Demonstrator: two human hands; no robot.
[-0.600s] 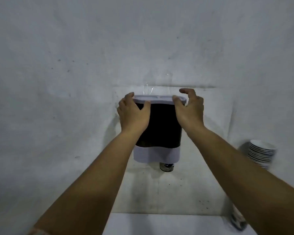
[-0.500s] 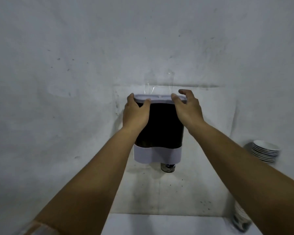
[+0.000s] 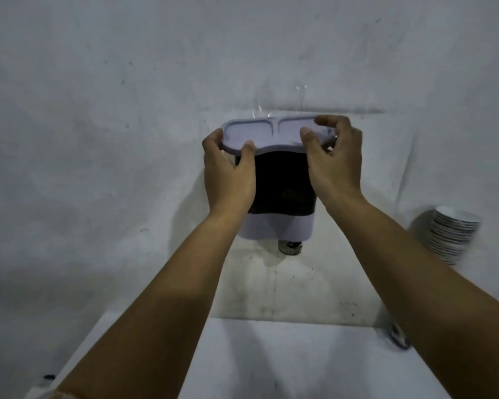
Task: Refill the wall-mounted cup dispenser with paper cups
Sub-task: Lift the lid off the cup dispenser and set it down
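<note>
The cup dispenser (image 3: 283,194) hangs on the wall, with a dark body and a pale lilac base. A cup bottom (image 3: 290,247) pokes out below it. Its pale lilac lid (image 3: 267,133), with two shallow recesses, is tilted so its top faces me. My left hand (image 3: 228,174) grips the lid's left end, thumb on the front rim. My right hand (image 3: 333,162) grips the right end, fingers curled over the top. A stack of paper cups (image 3: 452,234) stands at the right, its lower part hidden behind my right forearm.
A white table (image 3: 285,361) runs below the dispenser against the stained wall. A dark-and-white object (image 3: 399,336) sits at its right edge beside my forearm. Another small dark item (image 3: 48,378) shows at the bottom left corner.
The lid has tipped up and toward me, so its top face now shows. Both hands stay on its ends, and the view has shifted closer and higher.
</note>
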